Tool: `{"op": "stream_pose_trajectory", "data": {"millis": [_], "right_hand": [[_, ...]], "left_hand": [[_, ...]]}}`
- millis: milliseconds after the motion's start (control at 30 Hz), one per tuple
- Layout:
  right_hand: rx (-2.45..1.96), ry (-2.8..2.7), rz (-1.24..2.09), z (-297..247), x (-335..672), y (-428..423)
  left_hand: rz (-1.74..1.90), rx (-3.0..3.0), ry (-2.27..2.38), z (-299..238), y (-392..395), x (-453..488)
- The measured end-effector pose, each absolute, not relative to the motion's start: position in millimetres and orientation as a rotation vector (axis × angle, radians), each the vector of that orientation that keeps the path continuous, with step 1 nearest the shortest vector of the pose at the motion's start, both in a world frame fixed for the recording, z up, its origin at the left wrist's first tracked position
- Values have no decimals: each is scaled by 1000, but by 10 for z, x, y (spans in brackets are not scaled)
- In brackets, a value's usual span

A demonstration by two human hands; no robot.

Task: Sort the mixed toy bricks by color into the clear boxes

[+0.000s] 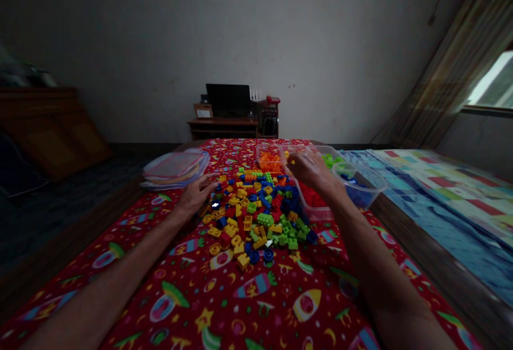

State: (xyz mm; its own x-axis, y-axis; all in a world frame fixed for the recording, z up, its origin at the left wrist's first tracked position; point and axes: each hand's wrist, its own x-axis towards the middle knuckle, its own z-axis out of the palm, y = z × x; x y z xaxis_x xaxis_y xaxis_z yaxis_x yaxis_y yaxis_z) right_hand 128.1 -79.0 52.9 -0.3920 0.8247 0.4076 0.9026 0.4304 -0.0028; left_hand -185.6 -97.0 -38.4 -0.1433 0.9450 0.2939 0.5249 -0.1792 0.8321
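Observation:
A mixed pile of plastic toy bricks (250,205) in yellow, green, blue and red covers the middle of the patterned cloth. At its left edge rests my left hand (198,194), fingers stretched and slightly apart, holding nothing that I can see. My right hand (310,167) is closed above the clear containers right of the pile. A small yellow brick (293,162) shows at its fingertips. Under and around this hand, bricks are grouped by colour: orange bricks (271,163), red bricks (315,196), green bricks (331,161). A round clear tub (374,181) holds blue bricks.
Stacked plastic lids (176,167) lie left of the pile. The red patterned cloth (256,307) covers the table. Beyond it stand a low desk with a black monitor (228,100). A bed (444,205) lies on the right, a wooden cabinet (48,131) on the left.

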Motion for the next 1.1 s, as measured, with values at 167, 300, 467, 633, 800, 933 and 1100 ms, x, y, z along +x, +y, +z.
{"op": "stream_pose_trajectory", "data": {"millis": [167,300,467,633,800,933,1100], "right_hand": [[-884,-2509,-128,266,807,-955],[-714,-2614,-18,110,582,-999],[-840,-2636,13,85,628,-943],[-933,-2596,88,141,796,-902],[-837,-2588,129,184,698,-973],[-911,-2573,34,200,639,-1001],[-1054,-2473,-60,302,832,-909]], "left_hand": [[1231,1797,1425,-260,-1059,-1565],[1159,1837,1281,-229,-1129,-1356],[1160,1811,1209,-269,-1143,-1273],[1252,1675,1216,-225,-1162,-1279],[1273,1522,1183,-197,-1184,-1222],[1269,1491,1116,-215,-1181,-1175],[1300,1712,1244,-200,-1172,-1243]]}}
